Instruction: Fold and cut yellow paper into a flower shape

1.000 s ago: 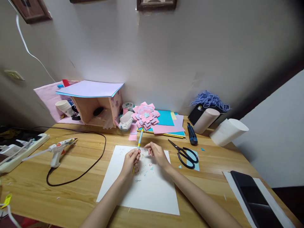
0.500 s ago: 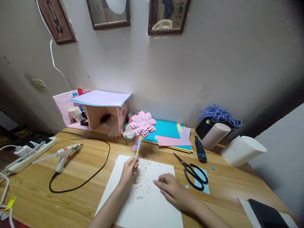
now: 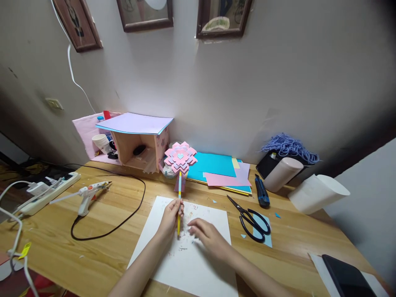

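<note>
The left hand was closed around the striped stem of a pink paper flower, its lower end above a white sheet. Nearby, the right hand, loosely half-curled, held nothing.

left hand: holds pink flower by stick | right hand: half-curled over white sheet | scissors: beside sheet

Looks like a home craft corner from where I stand: framed pics on the wall, paper flower over a wooden table w/ glue gun, scissors, coloured paper, bluish yarn etc. on it.
</note>
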`<act>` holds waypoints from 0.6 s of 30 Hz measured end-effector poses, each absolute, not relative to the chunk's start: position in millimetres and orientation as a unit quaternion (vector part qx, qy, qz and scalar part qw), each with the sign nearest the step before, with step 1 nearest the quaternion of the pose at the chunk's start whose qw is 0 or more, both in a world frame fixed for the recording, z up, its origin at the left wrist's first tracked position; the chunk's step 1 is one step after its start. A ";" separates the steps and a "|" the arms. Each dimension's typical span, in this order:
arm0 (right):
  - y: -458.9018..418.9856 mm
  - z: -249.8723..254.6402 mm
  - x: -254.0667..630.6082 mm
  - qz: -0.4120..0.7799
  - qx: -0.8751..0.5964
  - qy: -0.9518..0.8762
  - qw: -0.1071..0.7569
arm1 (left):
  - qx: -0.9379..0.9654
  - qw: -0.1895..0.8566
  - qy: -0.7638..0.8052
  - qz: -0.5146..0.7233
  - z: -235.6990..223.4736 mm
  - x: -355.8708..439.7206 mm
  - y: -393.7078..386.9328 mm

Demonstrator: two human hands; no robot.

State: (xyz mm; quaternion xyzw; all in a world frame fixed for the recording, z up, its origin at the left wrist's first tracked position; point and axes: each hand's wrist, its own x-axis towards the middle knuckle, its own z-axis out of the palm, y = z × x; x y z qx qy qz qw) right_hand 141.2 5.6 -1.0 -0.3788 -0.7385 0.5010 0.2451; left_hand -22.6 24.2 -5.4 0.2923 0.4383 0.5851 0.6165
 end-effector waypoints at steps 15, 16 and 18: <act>19.4 -10.5 89.0 0.687 -0.337 -0.528 0.369 | 0.328 0.638 0.464 0.521 1.4 -21.1 15.6; 18.3 -10.1 88.3 0.707 -0.324 -0.515 0.361 | 0.326 0.648 0.464 0.508 1.1 -21.5 15.4; 16.1 -10.3 86.8 0.729 -0.309 -0.499 0.354 | 0.332 0.642 0.467 0.510 2.6 -22.1 15.1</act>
